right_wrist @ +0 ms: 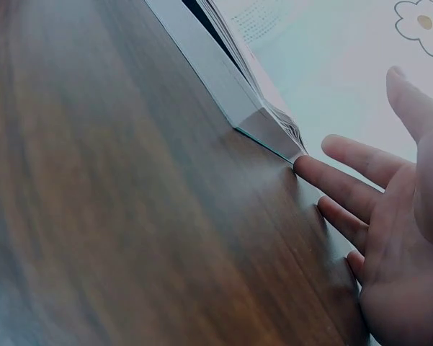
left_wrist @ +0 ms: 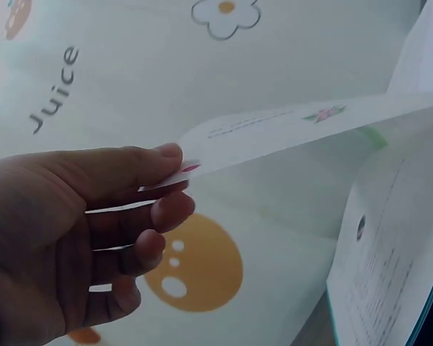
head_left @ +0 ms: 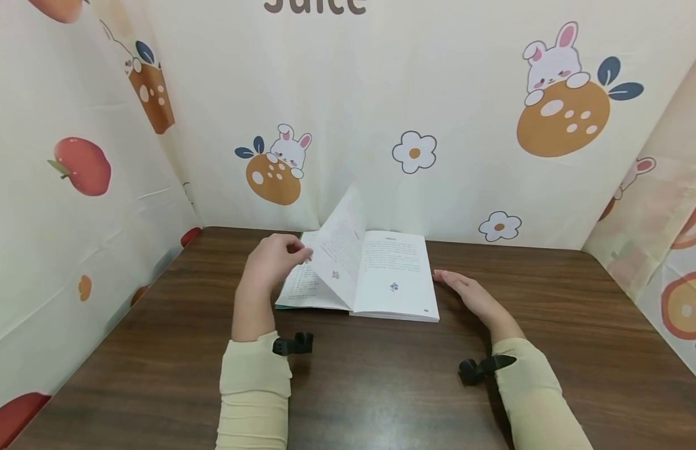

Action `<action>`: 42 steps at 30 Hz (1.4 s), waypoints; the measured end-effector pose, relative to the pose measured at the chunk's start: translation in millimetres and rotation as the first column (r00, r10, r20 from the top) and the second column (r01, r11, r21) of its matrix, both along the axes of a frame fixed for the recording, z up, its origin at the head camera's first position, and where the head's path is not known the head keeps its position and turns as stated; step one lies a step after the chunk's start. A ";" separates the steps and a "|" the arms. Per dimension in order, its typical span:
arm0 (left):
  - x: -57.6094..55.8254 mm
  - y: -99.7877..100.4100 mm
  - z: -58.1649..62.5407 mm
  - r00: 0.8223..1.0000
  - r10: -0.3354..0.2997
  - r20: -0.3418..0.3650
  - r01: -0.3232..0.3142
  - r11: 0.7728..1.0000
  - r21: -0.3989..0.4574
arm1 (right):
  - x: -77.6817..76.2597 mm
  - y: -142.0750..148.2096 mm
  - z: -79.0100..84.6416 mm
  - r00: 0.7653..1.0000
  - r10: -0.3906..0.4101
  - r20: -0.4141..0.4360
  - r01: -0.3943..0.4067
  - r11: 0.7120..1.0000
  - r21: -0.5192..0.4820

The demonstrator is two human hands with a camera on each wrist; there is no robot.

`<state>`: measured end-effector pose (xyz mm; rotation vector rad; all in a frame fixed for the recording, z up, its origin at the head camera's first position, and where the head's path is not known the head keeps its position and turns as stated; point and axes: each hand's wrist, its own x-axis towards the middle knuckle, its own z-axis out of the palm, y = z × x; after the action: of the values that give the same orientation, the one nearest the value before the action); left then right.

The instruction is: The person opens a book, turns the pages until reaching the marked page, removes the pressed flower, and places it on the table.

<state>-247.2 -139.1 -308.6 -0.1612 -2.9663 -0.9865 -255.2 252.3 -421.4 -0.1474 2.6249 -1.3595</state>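
Observation:
An open book [head_left: 394, 269] lies on the dark wooden table, its printed pages facing up. My left hand [head_left: 273, 257] pinches the outer edge of one lifted page [head_left: 339, 247] between thumb and forefinger, over the book's left side. In the left wrist view that page [left_wrist: 274, 133] stretches from the fingertips toward the spine, with a small pink flower printed on it. My right hand [head_left: 470, 292] is at the book's right edge, its fingers fairly straight. In the right wrist view the fingertips are right at a corner of the book [right_wrist: 256, 119].
A cream curtain [head_left: 348, 94] printed with rabbits, fruit and flowers hangs behind the table [head_left: 376, 387] and along both sides. Black straps with small cameras [head_left: 294, 344] sit on both wrists over pale sleeves.

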 end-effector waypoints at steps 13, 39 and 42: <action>-2.8 -40.2 -17.5 0.978 -0.013 0.210 0.008 1.000 0.022 | 0.6 0.7 -3.4 0.994 0.099 -0.035 -0.097 0.994 0.054; -25.9 -54.8 -80.1 0.902 0.022 0.431 0.002 0.998 -0.055 | -0.2 -1.0 -5.4 0.988 0.142 -0.061 -0.137 0.987 0.079; -24.9 -50.9 -77.5 0.914 0.020 0.405 0.014 0.997 -0.079 | -1.3 -0.8 -6.9 0.987 0.147 -0.060 -0.142 0.986 0.084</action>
<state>-272.1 -190.0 -386.1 0.0581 -3.3808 -1.0093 -256.5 251.5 -428.3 -0.3704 2.6574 -1.2216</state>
